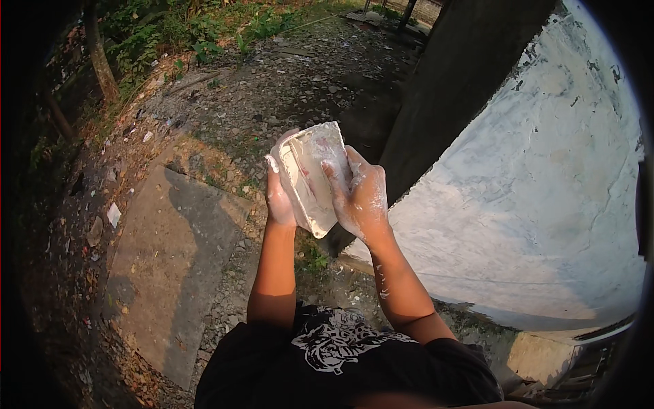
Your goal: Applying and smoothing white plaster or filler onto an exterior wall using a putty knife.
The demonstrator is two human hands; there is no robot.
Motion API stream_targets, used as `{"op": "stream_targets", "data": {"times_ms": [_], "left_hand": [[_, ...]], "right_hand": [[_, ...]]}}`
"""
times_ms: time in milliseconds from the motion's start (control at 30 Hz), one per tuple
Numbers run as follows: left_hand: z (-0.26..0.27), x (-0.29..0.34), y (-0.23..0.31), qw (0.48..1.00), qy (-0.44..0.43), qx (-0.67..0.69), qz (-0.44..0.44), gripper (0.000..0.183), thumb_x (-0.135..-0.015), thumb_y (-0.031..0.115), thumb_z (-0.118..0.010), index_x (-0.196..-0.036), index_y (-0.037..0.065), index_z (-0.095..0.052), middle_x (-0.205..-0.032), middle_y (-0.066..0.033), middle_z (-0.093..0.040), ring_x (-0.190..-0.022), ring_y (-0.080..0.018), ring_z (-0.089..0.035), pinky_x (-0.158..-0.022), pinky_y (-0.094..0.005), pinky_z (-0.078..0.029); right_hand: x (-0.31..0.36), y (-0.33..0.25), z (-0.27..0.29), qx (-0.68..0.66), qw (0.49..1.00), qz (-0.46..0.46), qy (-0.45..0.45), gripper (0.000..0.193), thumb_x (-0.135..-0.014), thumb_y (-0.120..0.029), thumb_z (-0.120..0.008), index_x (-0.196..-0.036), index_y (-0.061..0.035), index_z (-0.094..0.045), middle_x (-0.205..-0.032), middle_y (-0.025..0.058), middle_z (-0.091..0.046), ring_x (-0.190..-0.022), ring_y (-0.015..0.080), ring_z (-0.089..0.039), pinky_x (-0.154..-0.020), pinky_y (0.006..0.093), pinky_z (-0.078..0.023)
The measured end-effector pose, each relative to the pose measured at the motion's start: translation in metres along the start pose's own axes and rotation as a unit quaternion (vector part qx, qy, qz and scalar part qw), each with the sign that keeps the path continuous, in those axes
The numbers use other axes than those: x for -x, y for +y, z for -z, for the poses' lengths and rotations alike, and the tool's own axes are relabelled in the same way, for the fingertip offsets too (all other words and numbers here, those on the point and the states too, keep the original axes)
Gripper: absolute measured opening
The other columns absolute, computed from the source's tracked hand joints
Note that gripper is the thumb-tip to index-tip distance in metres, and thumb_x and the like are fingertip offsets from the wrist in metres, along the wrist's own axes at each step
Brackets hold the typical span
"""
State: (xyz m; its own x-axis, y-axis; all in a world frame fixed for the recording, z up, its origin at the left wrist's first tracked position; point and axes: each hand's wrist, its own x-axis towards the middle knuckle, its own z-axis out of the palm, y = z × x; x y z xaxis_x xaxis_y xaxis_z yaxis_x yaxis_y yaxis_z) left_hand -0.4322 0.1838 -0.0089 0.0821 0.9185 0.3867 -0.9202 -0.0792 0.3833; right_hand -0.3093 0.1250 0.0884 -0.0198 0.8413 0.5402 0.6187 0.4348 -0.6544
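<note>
A shallow rectangular container (293,178), its rim and inside smeared with off-white paste, is held tilted in front of my chest. My left hand (278,199) wraps around its left side, with the thumb near the rim and the other fingers hidden behind it. On the opposite side, my right hand (364,198) grips the right edge, its thumb reaching over the inner face. White paste coats the fingers of my right hand, and splashes dot that forearm. Some white also marks my left fingertips.
A whitish plastered wall (531,177) with rough patches rises at the right, beside a dark column (460,75). A flat concrete slab (160,273) lies on the left. Rubble-strewn ground (306,82) stretches ahead to green plants (197,34) and a tree trunk (99,58).
</note>
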Motion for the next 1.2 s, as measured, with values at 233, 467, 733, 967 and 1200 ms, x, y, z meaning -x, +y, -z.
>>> {"op": "stream_targets", "data": {"times_ms": [233, 467, 733, 967, 1200], "left_hand": [[-0.007, 0.008, -0.012, 0.992, 0.094, -0.063, 0.059, 0.062, -0.104, 0.055, -0.033, -0.143, 0.008, -0.047, -0.132, -0.0094, -0.057, -0.116, -0.0236, -0.057, -0.099, -0.0387, -0.048], [-0.046, -0.010, -0.017, 0.995, 0.045, 0.044, 0.082, 0.062, -0.105, 0.050, -0.035, -0.142, 0.002, -0.046, -0.141, -0.0146, -0.053, -0.128, -0.0303, -0.053, -0.107, -0.0437, -0.044], [-0.114, -0.036, -0.073, 0.989, 0.004, 0.073, 0.127, 0.059, -0.104, 0.048, -0.035, -0.140, 0.003, -0.049, -0.139, -0.0140, -0.054, -0.123, -0.0309, -0.055, -0.105, -0.0447, -0.044], [-0.207, -0.056, -0.110, 0.962, -0.121, 0.166, 0.180, 0.067, -0.103, 0.061, -0.029, -0.140, 0.009, -0.049, -0.137, -0.0106, -0.055, -0.123, -0.0283, -0.054, -0.107, -0.0441, -0.042], [-0.251, -0.075, -0.084, 0.981, -0.134, 0.086, 0.108, 0.063, -0.104, 0.059, -0.031, -0.137, 0.009, -0.051, -0.132, -0.0084, -0.057, -0.117, -0.0253, -0.057, -0.101, -0.0413, -0.048]], "right_hand": [[0.007, 0.013, 0.018, -0.101, 0.992, -0.075, -0.013, 0.022, -0.096, -0.016, -0.063, -0.101, 0.0062, -0.064, -0.083, 0.0099, -0.068, -0.072, 0.0068, -0.054, -0.066, 0.0272, -0.049], [0.008, 0.044, 0.045, -0.515, 0.830, -0.199, 0.084, 0.027, -0.100, -0.009, -0.057, -0.122, 0.0059, -0.057, -0.109, 0.0147, -0.070, -0.091, 0.0185, -0.071, -0.081, 0.0332, -0.060], [0.025, 0.041, 0.146, -0.676, 0.712, -0.130, 0.140, 0.047, -0.096, -0.007, -0.059, -0.140, 0.0020, -0.042, -0.132, 0.0188, -0.059, -0.120, 0.0293, -0.061, -0.105, 0.0460, -0.051], [0.010, -0.010, 0.263, -0.486, 0.811, 0.075, 0.316, 0.042, -0.097, -0.005, -0.060, -0.135, 0.0008, -0.045, -0.130, 0.0130, -0.060, -0.114, 0.0239, -0.063, -0.105, 0.0398, -0.050], [-0.098, -0.015, 0.381, 0.352, 0.752, 0.325, 0.452, 0.048, -0.079, 0.010, -0.063, -0.124, -0.0067, -0.066, -0.128, 0.0160, -0.065, -0.113, 0.0300, -0.065, -0.090, 0.0380, -0.052]]}}
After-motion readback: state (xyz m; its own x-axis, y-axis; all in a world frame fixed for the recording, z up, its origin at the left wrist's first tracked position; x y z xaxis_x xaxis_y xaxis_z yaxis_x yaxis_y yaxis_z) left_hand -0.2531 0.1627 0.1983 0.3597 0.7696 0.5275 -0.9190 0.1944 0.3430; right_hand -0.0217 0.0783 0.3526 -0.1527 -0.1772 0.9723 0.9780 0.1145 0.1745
